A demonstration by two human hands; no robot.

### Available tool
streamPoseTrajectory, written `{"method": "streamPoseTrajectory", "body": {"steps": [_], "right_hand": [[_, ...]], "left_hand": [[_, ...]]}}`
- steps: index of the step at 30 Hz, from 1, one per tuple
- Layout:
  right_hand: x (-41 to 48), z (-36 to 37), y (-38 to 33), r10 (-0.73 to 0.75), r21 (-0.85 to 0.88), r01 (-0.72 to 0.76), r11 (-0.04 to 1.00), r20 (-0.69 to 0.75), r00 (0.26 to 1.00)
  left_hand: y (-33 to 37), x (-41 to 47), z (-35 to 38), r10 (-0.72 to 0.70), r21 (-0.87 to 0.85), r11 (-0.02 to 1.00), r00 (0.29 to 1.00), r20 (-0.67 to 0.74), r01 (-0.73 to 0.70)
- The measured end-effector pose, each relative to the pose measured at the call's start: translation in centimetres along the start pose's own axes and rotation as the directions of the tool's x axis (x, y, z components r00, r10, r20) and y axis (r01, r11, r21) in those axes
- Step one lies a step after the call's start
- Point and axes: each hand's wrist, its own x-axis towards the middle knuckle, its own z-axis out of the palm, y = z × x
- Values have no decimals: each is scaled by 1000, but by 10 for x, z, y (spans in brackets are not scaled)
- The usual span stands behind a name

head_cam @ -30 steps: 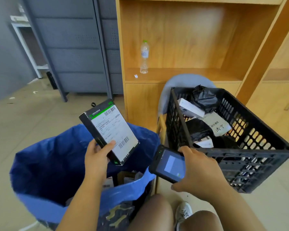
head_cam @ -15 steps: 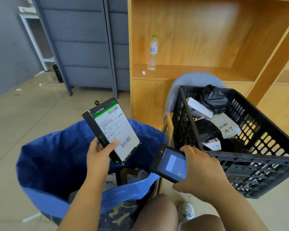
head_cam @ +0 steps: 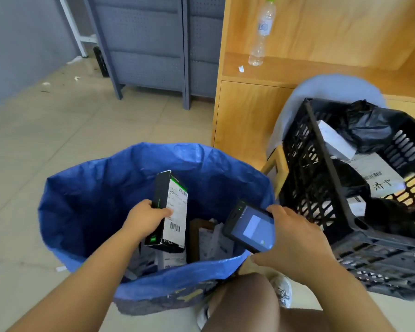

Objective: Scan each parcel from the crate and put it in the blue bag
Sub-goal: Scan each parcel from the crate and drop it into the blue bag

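Low in blue bag, parcel between left fingers; scanner between right fingers, mostly unseen.

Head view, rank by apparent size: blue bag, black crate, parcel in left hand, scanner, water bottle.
1. blue bag
2. black crate, cropped by the right edge
3. parcel
4. scanner
5. water bottle; it is farther away and cut off at the top, so its rank against the scanner is unsure

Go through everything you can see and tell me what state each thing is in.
Blue bag: open, parcels inside.
Black box parcel: upright in the bag's mouth, gripped by the left hand.
Scanner: screen lit, held by the right hand.
Crate: holding several parcels.
Water bottle: upright on the shelf, cap on.
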Motion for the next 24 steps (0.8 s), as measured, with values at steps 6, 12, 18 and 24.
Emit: {"method": "streamPoseTrajectory", "body": {"steps": [6, 12, 18, 24], "right_hand": [[46, 23, -5, 24, -67, -18, 998, 89, 996], [85, 42, 3, 65, -119, -49, 992, 132, 989], [102, 56, 16, 95, -99, -80, 992, 157, 983], [102, 57, 24, 117, -78, -105, 991, 164, 980]], "left_hand": [[-18, 60, 21, -182, 447, 886, 979, 96, 121], [-44, 103, 74, -332, 530, 829, 920, 207, 179], [-80, 114, 126, -397, 435, 864, 875, 278, 254], [-101, 111, 142, -351, 614, 780, 895, 276, 116]]}}
